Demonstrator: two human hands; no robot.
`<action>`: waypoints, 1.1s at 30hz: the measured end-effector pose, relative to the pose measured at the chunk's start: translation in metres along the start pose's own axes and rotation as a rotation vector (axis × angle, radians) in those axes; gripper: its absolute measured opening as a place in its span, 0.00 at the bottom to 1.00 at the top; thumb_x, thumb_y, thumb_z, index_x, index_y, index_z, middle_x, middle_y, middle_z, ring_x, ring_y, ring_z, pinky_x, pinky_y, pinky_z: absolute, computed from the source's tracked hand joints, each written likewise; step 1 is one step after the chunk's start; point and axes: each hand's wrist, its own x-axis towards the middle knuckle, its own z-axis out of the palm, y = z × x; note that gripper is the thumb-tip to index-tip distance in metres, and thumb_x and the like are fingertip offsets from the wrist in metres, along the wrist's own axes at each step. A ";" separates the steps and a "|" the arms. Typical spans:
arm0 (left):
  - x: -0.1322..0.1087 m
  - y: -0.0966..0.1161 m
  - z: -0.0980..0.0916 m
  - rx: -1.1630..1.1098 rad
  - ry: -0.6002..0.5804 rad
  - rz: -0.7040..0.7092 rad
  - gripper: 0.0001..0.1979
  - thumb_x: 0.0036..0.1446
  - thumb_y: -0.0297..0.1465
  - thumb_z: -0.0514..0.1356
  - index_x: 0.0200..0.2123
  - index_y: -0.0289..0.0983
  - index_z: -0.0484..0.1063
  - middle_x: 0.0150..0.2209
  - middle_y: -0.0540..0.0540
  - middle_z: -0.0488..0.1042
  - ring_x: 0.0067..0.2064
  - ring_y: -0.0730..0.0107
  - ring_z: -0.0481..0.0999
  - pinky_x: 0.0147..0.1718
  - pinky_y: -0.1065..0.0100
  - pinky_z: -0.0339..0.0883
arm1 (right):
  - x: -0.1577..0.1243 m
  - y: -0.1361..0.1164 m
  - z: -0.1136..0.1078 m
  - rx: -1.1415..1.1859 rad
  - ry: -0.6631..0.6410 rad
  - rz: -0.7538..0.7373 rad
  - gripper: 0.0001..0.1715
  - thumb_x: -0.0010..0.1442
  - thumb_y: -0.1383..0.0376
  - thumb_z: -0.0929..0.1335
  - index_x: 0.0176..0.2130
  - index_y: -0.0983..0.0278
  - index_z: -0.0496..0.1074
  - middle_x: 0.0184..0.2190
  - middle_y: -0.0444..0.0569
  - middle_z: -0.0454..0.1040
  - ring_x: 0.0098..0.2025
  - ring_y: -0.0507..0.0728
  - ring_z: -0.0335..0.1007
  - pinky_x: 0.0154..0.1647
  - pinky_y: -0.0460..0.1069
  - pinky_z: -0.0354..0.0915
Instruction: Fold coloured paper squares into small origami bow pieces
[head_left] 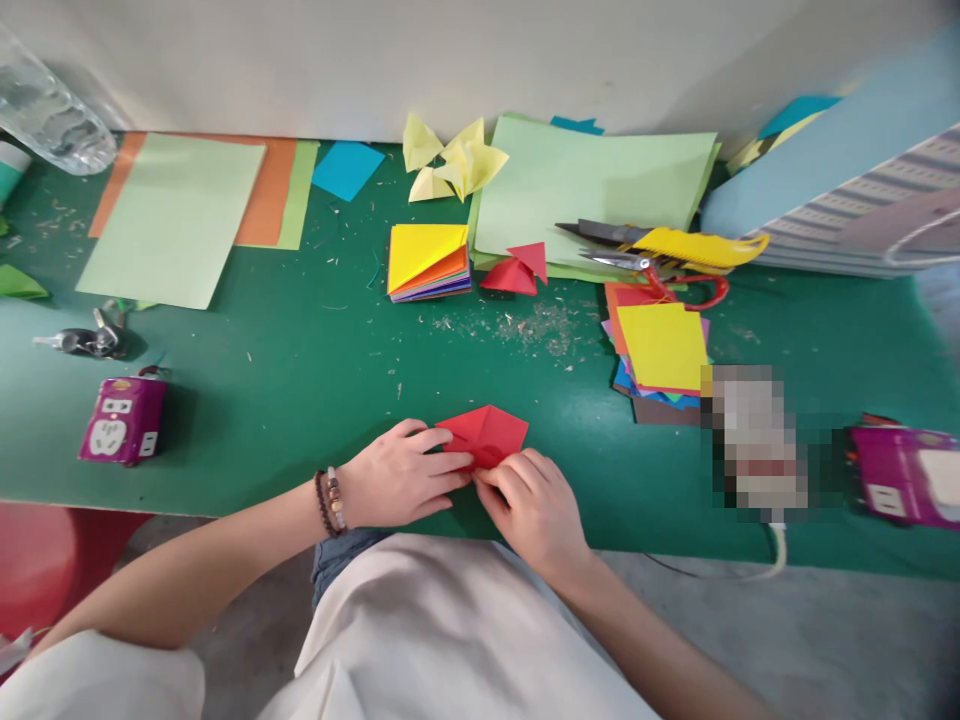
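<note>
Red folded paper [489, 430] between my hands on the green table [300, 400], my right hand [534, 505] pinching its near edge, my left hand [397, 475] spread over its left end, red bits [512, 276] past my grip

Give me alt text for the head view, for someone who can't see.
A bare right hand pinches the near edge of a folded red paper sheet on a green table, while the bare left hand touches it. Beyond lie pale yellow folded paper pieces, a multicoloured folded paper stack and red-handled metal scissors.
</note>
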 end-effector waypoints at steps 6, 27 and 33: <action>-0.001 0.003 -0.003 -0.032 -0.022 -0.043 0.22 0.65 0.37 0.54 0.60 0.39 0.60 0.55 0.44 0.72 0.58 0.60 0.64 0.53 0.57 0.57 | -0.001 0.001 0.000 0.014 -0.001 0.015 0.15 0.62 0.69 0.65 0.24 0.63 0.66 0.22 0.46 0.64 0.30 0.55 0.59 0.32 0.50 0.56; -0.002 0.001 0.000 -0.009 0.031 -0.015 0.12 0.66 0.34 0.52 0.49 0.44 0.71 0.56 0.51 0.70 0.57 0.62 0.64 0.51 0.58 0.57 | -0.006 0.005 -0.006 0.016 0.118 -0.042 0.08 0.60 0.70 0.68 0.28 0.62 0.69 0.22 0.44 0.68 0.29 0.53 0.61 0.32 0.50 0.54; -0.001 0.003 0.001 0.005 0.034 -0.029 0.12 0.66 0.34 0.52 0.47 0.44 0.72 0.54 0.50 0.71 0.55 0.64 0.65 0.51 0.59 0.58 | 0.006 0.003 -0.005 -0.121 0.016 -0.101 0.15 0.61 0.71 0.65 0.23 0.62 0.65 0.21 0.44 0.65 0.29 0.54 0.58 0.31 0.50 0.51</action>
